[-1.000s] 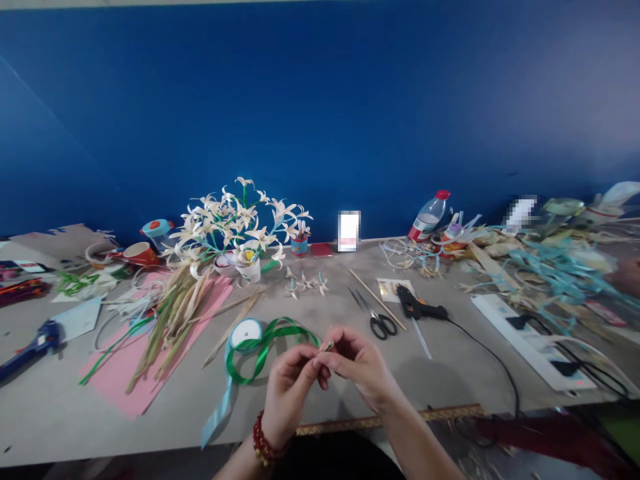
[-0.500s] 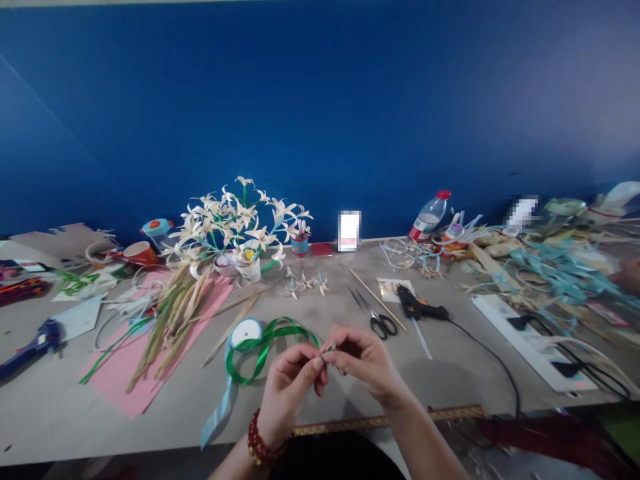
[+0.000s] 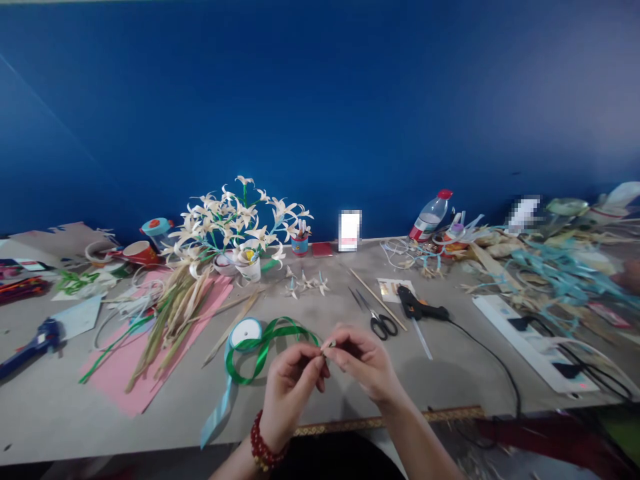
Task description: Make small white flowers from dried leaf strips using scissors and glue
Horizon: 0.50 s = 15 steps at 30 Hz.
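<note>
Left hand (image 3: 299, 381), dark red beaded bracelet (image 3: 265, 445) at the wrist, and right hand (image 3: 361, 363) meet fingertip to fingertip over the near part of the grey table (image 3: 190, 393). Both pinch one small pale piece (image 3: 328, 347) between thumbs and fingers; mostly hidden, material unclear. Just left of left hand: shiny green ribbon (image 3: 261, 360) in loops, by a white-faced round spool of light blue ribbon (image 3: 246, 331). Further left, dry tan-green plant strips (image 3: 160, 333) on pink paper sheets (image 3: 117, 380). Beyond the hands, small loose white flowers (image 3: 306, 283); behind those to the left, a bunch of white flowers (image 3: 235, 223) with green and blue stems. Right of right hand, past its fingers: black-handled scissors (image 3: 383, 326), blades apart, then black glue gun (image 3: 423, 309), lying flat, cable running right.
</note>
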Tool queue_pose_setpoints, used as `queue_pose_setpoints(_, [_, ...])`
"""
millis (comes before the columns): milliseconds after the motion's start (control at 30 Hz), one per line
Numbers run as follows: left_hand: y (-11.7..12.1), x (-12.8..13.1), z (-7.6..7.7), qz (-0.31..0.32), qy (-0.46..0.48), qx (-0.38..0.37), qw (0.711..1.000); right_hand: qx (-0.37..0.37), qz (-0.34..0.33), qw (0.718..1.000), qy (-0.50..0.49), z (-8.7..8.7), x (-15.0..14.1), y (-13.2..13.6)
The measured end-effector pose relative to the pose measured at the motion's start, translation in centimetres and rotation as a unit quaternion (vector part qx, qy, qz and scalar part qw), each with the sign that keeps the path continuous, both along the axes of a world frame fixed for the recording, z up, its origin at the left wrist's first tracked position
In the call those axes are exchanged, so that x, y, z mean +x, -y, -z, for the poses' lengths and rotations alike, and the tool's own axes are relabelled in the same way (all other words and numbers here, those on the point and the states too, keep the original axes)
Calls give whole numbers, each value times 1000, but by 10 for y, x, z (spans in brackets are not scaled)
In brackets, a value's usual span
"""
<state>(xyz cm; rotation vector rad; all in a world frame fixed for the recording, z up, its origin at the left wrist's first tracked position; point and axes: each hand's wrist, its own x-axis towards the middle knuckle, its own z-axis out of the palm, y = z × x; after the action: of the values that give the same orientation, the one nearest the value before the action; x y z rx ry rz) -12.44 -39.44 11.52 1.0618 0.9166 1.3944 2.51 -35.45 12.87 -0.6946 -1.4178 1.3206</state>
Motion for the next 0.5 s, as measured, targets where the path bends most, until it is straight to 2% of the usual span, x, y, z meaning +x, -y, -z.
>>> queue_pose_setpoints(100, [-3,-1,1,36,43,-34,998,-10,-17,1000,-8,1,0,0])
queue_pose_setpoints(200, [-7,-2,0,86,104,-108,985,-37,-41,998,-27,1,-1,0])
queue_pose_setpoints(267, [-8,-2,-2,98,130,-144,976,-55,-44,997,-35,1,-2,1])
queue_pose_setpoints(333, [-9,-1,-4,87,136,-146,976,-56,-24,998,-22,1,-3,1])
queue_pose_setpoints(500, [-9,3,1,24,100,-87,991,-10,50,997,56,-1,-6,6])
